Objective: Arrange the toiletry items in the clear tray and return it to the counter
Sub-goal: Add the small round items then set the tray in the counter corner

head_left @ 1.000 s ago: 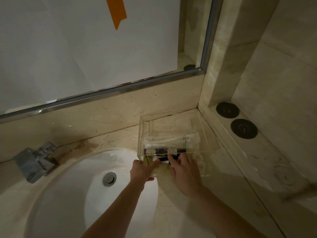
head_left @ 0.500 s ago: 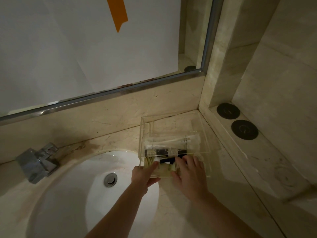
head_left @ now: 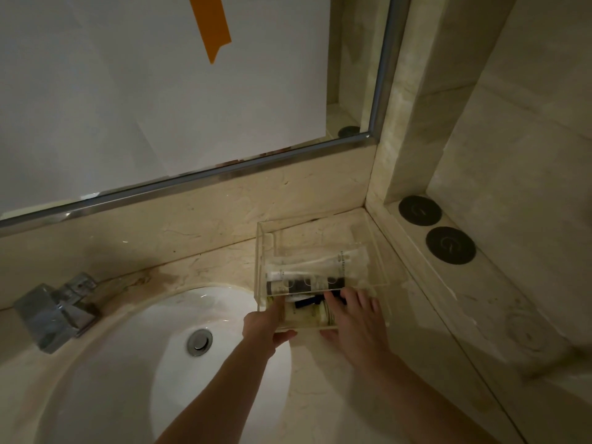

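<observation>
Dimly lit, the clear tray point(head_left: 320, 251) sits on the marble bench point(head_left: 198, 264) in the far right corner, right of the sink point(head_left: 134, 347), with a white tube point(head_left: 323, 262) lying across it and darker small bottles point(head_left: 304, 285) nearer, their labels too murky to read. Both hands are at its near edge: the left hand point(head_left: 266, 325) pinches the near left corner, thumb under and forefinger along the wall, while the right hand point(head_left: 355, 318) curls over the near wall, fingers hiding the items beneath. Two black discs point(head_left: 450, 245) lie on the ledge at right.
</observation>
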`<action>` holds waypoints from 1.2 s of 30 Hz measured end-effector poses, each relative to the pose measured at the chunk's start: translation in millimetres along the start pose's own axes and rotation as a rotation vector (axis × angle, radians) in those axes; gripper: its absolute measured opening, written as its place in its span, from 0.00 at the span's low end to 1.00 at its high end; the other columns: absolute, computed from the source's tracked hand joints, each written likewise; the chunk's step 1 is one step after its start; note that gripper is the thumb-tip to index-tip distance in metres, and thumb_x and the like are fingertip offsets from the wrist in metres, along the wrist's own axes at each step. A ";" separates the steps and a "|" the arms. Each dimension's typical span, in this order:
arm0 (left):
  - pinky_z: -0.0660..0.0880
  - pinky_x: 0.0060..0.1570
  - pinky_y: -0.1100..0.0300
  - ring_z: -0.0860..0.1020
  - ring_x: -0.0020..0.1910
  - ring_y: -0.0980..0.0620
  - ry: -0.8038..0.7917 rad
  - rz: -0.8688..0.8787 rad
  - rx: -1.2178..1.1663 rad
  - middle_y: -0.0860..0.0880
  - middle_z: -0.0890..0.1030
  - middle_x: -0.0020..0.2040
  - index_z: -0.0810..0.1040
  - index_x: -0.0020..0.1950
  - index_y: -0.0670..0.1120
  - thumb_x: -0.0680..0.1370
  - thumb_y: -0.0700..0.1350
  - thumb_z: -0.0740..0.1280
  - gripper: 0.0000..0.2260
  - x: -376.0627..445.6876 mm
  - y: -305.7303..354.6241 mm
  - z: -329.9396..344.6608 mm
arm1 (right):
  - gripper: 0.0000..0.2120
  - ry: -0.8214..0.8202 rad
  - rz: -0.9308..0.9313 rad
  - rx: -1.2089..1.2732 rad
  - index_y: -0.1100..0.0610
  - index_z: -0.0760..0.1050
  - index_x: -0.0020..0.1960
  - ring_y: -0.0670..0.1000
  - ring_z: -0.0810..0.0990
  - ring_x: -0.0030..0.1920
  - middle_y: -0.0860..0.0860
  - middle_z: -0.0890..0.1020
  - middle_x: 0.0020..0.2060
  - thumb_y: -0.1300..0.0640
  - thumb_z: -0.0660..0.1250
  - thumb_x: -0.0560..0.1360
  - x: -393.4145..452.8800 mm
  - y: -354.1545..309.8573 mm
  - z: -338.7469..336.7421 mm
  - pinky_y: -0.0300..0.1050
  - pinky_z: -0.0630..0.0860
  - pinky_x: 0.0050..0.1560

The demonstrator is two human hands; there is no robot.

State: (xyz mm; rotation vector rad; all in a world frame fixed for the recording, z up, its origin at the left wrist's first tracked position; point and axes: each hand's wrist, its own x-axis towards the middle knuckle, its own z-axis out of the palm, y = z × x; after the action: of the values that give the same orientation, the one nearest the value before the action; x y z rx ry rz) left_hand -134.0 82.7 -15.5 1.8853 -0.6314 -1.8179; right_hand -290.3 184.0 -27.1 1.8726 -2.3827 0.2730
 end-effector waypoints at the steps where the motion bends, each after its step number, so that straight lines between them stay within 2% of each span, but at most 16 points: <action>1: 0.81 0.30 0.53 0.82 0.45 0.38 0.003 0.000 0.009 0.37 0.80 0.51 0.74 0.53 0.36 0.67 0.52 0.77 0.25 0.8 0.3 1.6 | 0.35 0.002 0.002 -0.002 0.49 0.76 0.63 0.56 0.77 0.50 0.52 0.79 0.52 0.37 0.74 0.59 1.0 0.5 0.0 0.51 0.74 0.48; 5: 0.82 0.35 0.52 0.84 0.38 0.40 0.028 0.018 0.048 0.37 0.81 0.49 0.75 0.51 0.36 0.67 0.54 0.77 0.25 4.3 0.0 5.9 | 0.34 0.004 -0.003 -0.007 0.49 0.76 0.63 0.56 0.77 0.49 0.53 0.79 0.51 0.37 0.74 0.60 3.5 1.6 -0.3 0.51 0.74 0.47; 8: 0.81 0.31 0.56 0.84 0.36 0.42 0.030 0.040 0.067 0.37 0.82 0.48 0.76 0.52 0.36 0.68 0.54 0.76 0.25 6.0 1.3 7.9 | 0.33 0.007 -0.006 -0.002 0.51 0.76 0.63 0.57 0.77 0.49 0.53 0.79 0.51 0.39 0.75 0.61 5.0 1.2 0.6 0.52 0.75 0.47; 14: 0.80 0.28 0.57 0.83 0.39 0.40 0.003 0.048 0.022 0.37 0.80 0.50 0.75 0.50 0.37 0.69 0.51 0.76 0.21 1.7 6.8 12.8 | 0.31 0.087 -0.026 0.046 0.53 0.79 0.58 0.56 0.78 0.46 0.53 0.79 0.48 0.46 0.79 0.57 9.6 5.3 3.5 0.53 0.76 0.46; 18: 0.79 0.26 0.58 0.83 0.41 0.38 0.021 0.063 -0.010 0.36 0.80 0.51 0.74 0.56 0.36 0.67 0.53 0.77 0.28 1.5 6.6 13.5 | 0.23 0.136 -0.061 0.058 0.54 0.79 0.49 0.56 0.76 0.46 0.54 0.78 0.47 0.46 0.78 0.58 12.2 9.4 4.2 0.52 0.74 0.45; 20: 0.79 0.26 0.58 0.83 0.44 0.37 0.021 0.076 -0.015 0.36 0.79 0.52 0.73 0.57 0.36 0.67 0.54 0.77 0.29 1.8 7.7 14.0 | 0.22 0.151 -0.082 0.058 0.54 0.77 0.47 0.56 0.75 0.47 0.54 0.78 0.48 0.47 0.78 0.58 13.8 10.3 4.0 0.52 0.74 0.45; 27: 0.79 0.29 0.59 0.81 0.48 0.39 0.016 0.084 -0.024 0.37 0.77 0.55 0.69 0.63 0.37 0.71 0.42 0.72 0.24 -0.4 14.1 17.1 | 0.36 0.098 -0.073 0.068 0.51 0.76 0.61 0.58 0.76 0.55 0.55 0.79 0.58 0.48 0.81 0.55 24.7 7.9 4.1 0.55 0.76 0.54; 30: 0.80 0.28 0.58 0.80 0.48 0.41 0.046 0.077 -0.073 0.39 0.73 0.52 0.64 0.61 0.39 0.71 0.41 0.73 0.24 -5.9 17.4 19.7 | 0.36 0.067 -0.072 0.076 0.50 0.75 0.63 0.57 0.75 0.55 0.53 0.79 0.58 0.48 0.81 0.56 27.3 7.5 3.6 0.54 0.75 0.55; 32: 0.81 0.33 0.55 0.79 0.44 0.43 0.057 0.075 -0.125 0.42 0.71 0.49 0.61 0.60 0.44 0.71 0.38 0.73 0.25 -10.6 18.0 21.0 | 0.36 0.057 -0.073 0.081 0.49 0.74 0.63 0.56 0.75 0.55 0.52 0.79 0.56 0.48 0.80 0.57 29.1 7.4 2.6 0.54 0.74 0.55; 36: 0.82 0.44 0.50 0.79 0.40 0.43 0.077 0.102 -0.225 0.38 0.71 0.54 0.58 0.57 0.47 0.72 0.35 0.72 0.25 -14.8 19.8 23.3 | 0.33 0.045 -0.054 0.096 0.48 0.75 0.61 0.56 0.76 0.54 0.51 0.79 0.54 0.48 0.80 0.58 34.3 6.1 -0.1 0.52 0.74 0.53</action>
State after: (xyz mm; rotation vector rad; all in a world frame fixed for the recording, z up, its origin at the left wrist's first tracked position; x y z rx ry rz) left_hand -158.1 75.8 7.4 1.7328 -0.4663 -1.6690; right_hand -304.5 152.7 -21.0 1.9462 -2.3245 0.4282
